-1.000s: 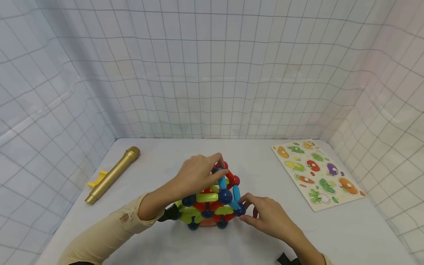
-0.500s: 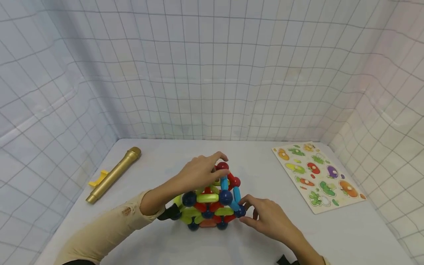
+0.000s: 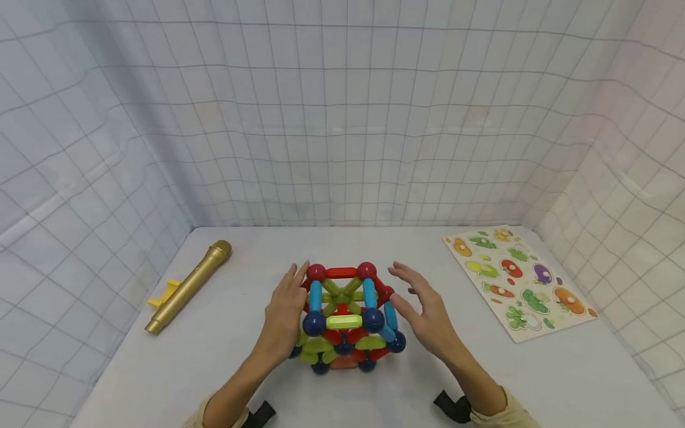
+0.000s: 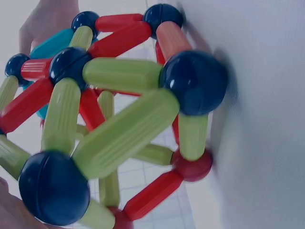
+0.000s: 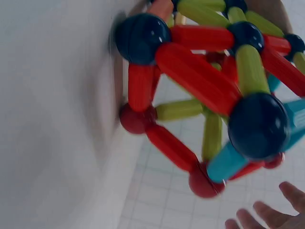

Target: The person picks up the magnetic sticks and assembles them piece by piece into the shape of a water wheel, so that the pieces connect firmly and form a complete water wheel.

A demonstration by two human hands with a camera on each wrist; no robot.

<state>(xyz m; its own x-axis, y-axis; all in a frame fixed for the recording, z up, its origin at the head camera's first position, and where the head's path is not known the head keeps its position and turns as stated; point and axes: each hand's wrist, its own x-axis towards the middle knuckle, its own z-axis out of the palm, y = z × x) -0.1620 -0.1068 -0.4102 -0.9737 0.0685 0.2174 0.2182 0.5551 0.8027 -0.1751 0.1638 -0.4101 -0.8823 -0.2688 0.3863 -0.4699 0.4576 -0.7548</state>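
Observation:
A frame of magnetic rods and balls (image 3: 344, 321), in green, red, blue and orange rods with navy and red balls, stands on the table. My left hand (image 3: 283, 318) lies along its left side, fingers extended; whether it touches the frame is hard to tell. On the opposite side my right hand (image 3: 430, 315) is spread, its fingers apart from the red and navy balls. The left wrist view shows the frame's green rods (image 4: 126, 133) close up. In the right wrist view a navy ball (image 5: 259, 126) joins red, green and blue rods, above the right fingertips (image 5: 267, 212).
A gold toy microphone (image 3: 189, 285) lies at the table's left, over a small yellow piece (image 3: 165, 293). At the right is a vegetable puzzle board (image 3: 519, 282). White grid-patterned cloth (image 3: 348, 119) surrounds the table on the back and sides.
My left hand has left the top of the frame and dropped to its left side. My right hand has released the lower right navy ball and opened. The frame has shifted slightly right.

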